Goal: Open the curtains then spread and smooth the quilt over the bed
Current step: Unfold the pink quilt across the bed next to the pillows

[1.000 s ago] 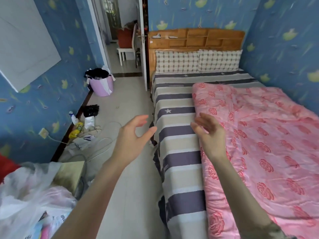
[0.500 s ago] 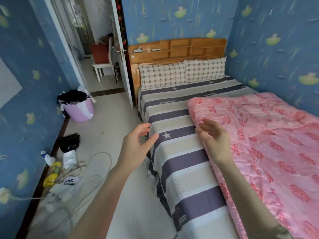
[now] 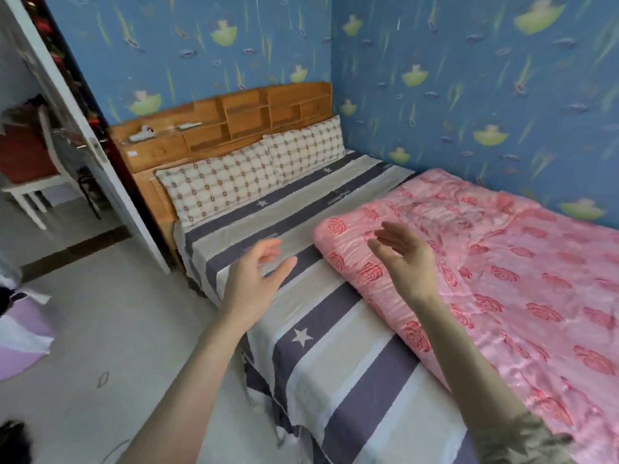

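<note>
A pink quilt [image 3: 509,272] with red roses lies folded along the right half of the bed, against the wall. The left half shows the bare striped sheet [image 3: 338,360] of grey, beige and white. My right hand [image 3: 405,259] hovers open over the quilt's near left corner, fingers spread, holding nothing. My left hand [image 3: 254,279] is open above the sheet near the bed's left edge, also empty. No curtains are in view.
Two checked pillows [image 3: 248,175] lean against a wooden headboard [image 3: 234,118] with shelves. An open white door [image 3: 83,135] stands left of the bed, with a white chair [image 3: 30,189] beyond. A lilac bin [image 3: 16,333] sits on the pale floor at far left.
I have stepped closer to the head of the bed and turned right. Both hands stayed open and moved forward, the right one now over the quilt's corner.
</note>
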